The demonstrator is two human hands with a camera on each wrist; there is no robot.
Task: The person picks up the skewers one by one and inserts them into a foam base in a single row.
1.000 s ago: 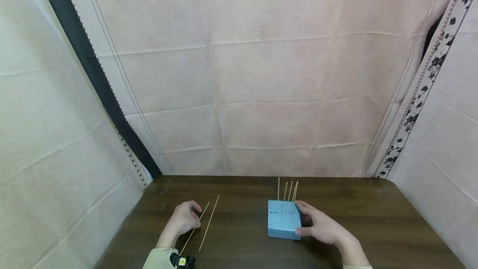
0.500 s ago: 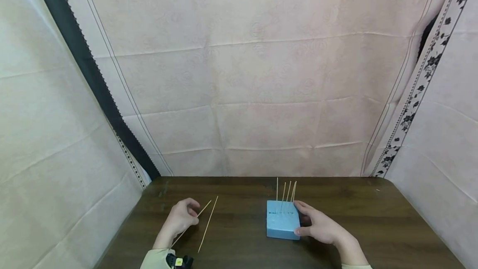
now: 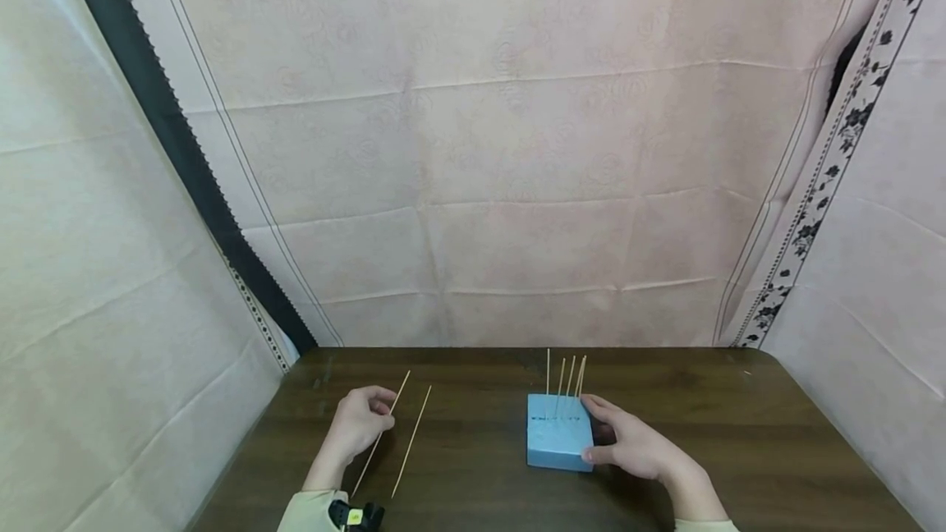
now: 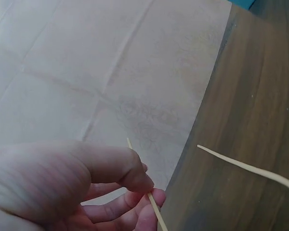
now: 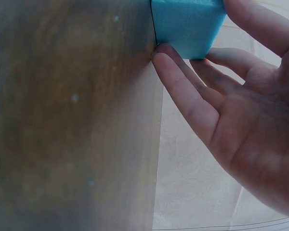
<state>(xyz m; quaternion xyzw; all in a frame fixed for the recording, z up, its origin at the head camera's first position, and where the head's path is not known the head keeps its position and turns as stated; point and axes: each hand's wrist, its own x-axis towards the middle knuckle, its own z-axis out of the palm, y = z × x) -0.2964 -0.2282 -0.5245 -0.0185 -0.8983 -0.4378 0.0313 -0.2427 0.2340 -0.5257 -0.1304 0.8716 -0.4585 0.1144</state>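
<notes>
Between thumb and fingertips, my left hand point(image 3: 358, 427) pinches a thin bamboo skewer point(image 4: 157, 211) that slants up and away. A second skewer point(image 3: 411, 442) lies on the table just right of that hand. On the right, a light blue block point(image 3: 559, 443), possibly foam, has several upright skewers point(image 3: 548, 372) stuck in a row near its back edge. My right hand point(image 3: 628, 443) holds the block's right side, thumb at the front corner and fingers toward the back. In the right wrist view, the fingers touch the blue block point(image 5: 188, 26) from its side.
The dark wood table point(image 3: 473, 491) has a straight back edge with a pale cloth point(image 3: 517, 187) hanging behind it. More cloth hangs on the left and right sides. A black wrist camera point(image 3: 362, 516) sits on the left wrist.
The skewer in my left hand has swung steeper, and its far tip has risen. My left hand has moved slightly forward. The right hand and the block stay in place.
</notes>
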